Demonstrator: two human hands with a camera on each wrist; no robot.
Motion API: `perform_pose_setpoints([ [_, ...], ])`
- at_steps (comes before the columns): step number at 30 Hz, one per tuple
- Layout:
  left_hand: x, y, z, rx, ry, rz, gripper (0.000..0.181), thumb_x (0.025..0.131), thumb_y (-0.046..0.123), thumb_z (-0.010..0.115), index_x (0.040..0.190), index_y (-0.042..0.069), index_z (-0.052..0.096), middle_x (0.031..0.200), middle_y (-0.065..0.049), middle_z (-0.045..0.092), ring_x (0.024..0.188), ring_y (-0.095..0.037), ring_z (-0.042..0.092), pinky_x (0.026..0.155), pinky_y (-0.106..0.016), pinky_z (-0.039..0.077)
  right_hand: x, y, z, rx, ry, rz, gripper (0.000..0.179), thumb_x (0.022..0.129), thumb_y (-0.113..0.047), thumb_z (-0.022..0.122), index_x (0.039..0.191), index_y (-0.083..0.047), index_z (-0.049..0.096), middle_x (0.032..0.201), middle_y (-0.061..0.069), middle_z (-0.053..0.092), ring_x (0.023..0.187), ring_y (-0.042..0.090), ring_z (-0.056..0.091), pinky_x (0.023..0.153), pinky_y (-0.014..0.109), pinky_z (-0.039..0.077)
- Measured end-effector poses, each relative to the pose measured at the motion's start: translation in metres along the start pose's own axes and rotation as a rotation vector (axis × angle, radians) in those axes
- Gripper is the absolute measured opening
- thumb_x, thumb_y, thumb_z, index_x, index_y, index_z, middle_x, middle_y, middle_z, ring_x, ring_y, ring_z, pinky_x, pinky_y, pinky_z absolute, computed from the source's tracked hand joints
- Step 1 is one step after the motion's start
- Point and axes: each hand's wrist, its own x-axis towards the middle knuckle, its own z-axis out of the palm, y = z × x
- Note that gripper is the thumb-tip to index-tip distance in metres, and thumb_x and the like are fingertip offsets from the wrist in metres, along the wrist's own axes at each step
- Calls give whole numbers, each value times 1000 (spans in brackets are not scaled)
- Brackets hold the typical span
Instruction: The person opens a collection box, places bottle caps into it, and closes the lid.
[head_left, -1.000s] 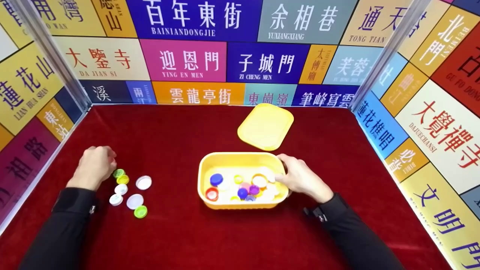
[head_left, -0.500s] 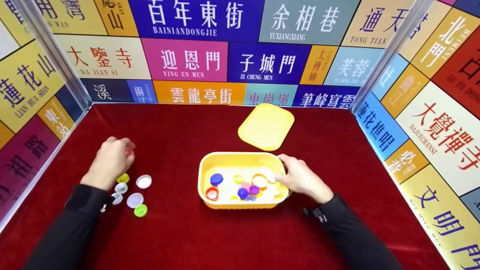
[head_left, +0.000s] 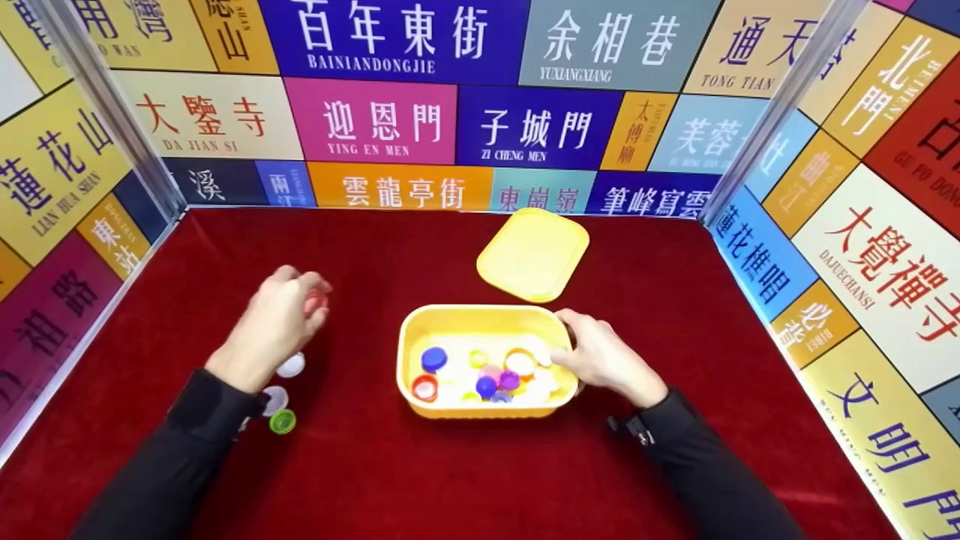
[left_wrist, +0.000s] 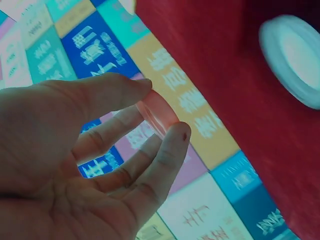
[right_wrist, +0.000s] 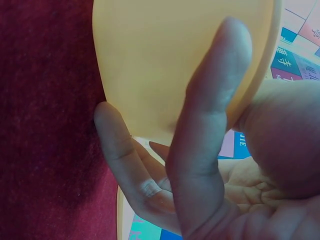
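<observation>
My left hand (head_left: 274, 322) pinches a translucent pinkish-red bottle cap (left_wrist: 159, 111) between thumb and fingertip, above the cloth left of the box. Below that wrist lie a white cap (head_left: 291, 365), a lilac cap (head_left: 275, 401) and a green cap (head_left: 282, 421); the arm hides others. At the right end of the yellow plastic box (head_left: 480, 411), my right hand (head_left: 604, 356) grips the wall, thumb over the rim and fingers outside. Inside the box sit several caps, among them a blue cap (head_left: 433, 358), a red cap (head_left: 424, 388) and a purple cap (head_left: 509, 380).
Behind the box, a yellow lid (head_left: 534, 253) lies flat on the dark red cloth (head_left: 360, 480). Panels with printed place names (head_left: 367, 120) wall off the back and both sides of the table.
My left hand has moved right and slightly away from me, from beside the loose caps toward the box, carrying the pinkish-red cap. The right hand and the box have stayed put.
</observation>
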Motion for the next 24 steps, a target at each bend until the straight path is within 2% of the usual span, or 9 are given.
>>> perform_pose_setpoints([
  [5,5,31,10,-25,10,77,18,98,-1,80,116,-4,82,101,-21,67,89,-38,70,85,-52,65,0,0,0,-6,-2,5,45,102,-12,82,145,-4,70,118,21,81,64,22,77,51,34,63],
  [11,7,62,25,-34,-8,170,21,99,0,85,119,-2,83,104,-22,69,96,-40,71,90,-50,67,1,-1,1,-15,13,-7,45,100,-10,81,143,-4,71,117,21,82,65,22,77,52,33,62],
  [17,4,85,41,-33,-14,258,18,99,-1,84,117,0,82,106,-21,70,97,-38,68,88,-48,67,1,-1,0,-16,5,-1,47,101,-10,79,147,-3,70,122,23,81,68,26,79,52,34,63],
  [20,3,95,50,-37,-38,291,16,98,-1,85,114,0,81,106,-20,69,95,-36,68,85,-46,67,0,-1,-1,-3,-7,9,48,101,-9,78,148,-3,69,121,23,80,66,29,79,51,34,63],
  [24,0,108,64,-40,-81,354,19,95,1,90,113,0,81,106,-18,70,94,-35,70,84,-45,70,-1,0,0,3,-11,8,48,101,-9,78,148,-2,69,119,23,80,64,27,78,51,34,64],
])
